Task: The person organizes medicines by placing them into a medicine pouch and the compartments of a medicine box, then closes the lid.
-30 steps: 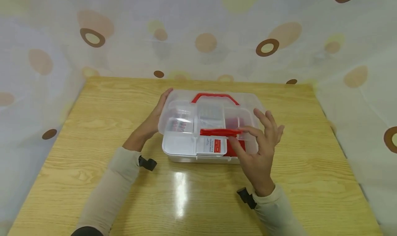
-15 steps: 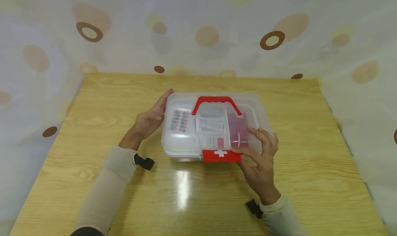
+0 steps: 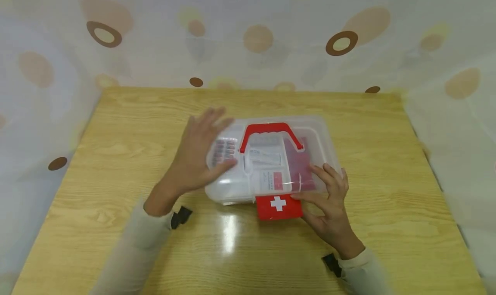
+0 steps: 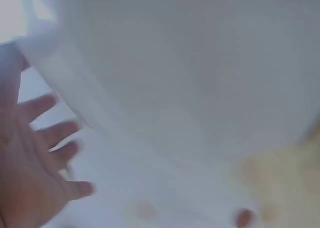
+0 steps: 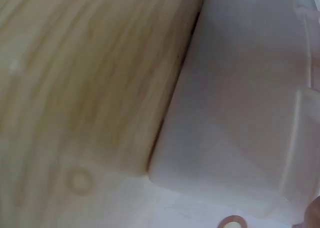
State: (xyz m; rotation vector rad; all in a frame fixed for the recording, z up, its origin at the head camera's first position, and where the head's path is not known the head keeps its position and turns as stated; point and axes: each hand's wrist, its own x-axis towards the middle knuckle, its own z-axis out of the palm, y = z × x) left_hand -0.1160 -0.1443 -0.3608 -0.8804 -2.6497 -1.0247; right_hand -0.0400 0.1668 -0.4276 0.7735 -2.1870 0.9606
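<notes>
A first-aid box with a clear lid [image 3: 317, 129] lies on the table, its lid down over the contents. Its red latch [image 3: 267, 213], marked with a white cross, sticks out at the front edge. My right hand [image 3: 329, 206] pinches the latch's right end between thumb and index finger. Fingers spread and blurred, my left hand [image 3: 190, 157] is over the lid's left side. In the left wrist view that hand [image 4: 30, 158] is beside the white box wall [image 4: 175, 88]. The right wrist view shows the box's side [image 5: 225, 113] and little of the right hand.
A red carry handle [image 3: 269, 127] lies on the lid. Through it show a capsule blister pack [image 3: 224, 147], a small white-and-red carton [image 3: 267, 181] and a reddish item [image 3: 300, 166]. Patterned cloth [image 3: 257, 71] surrounds the wooden table [image 3: 147, 127] at back and sides.
The lid has come down onto the box, and the latch has moved to the front edge and tipped outward. My left hand has left the box's left side and moved over the lid.
</notes>
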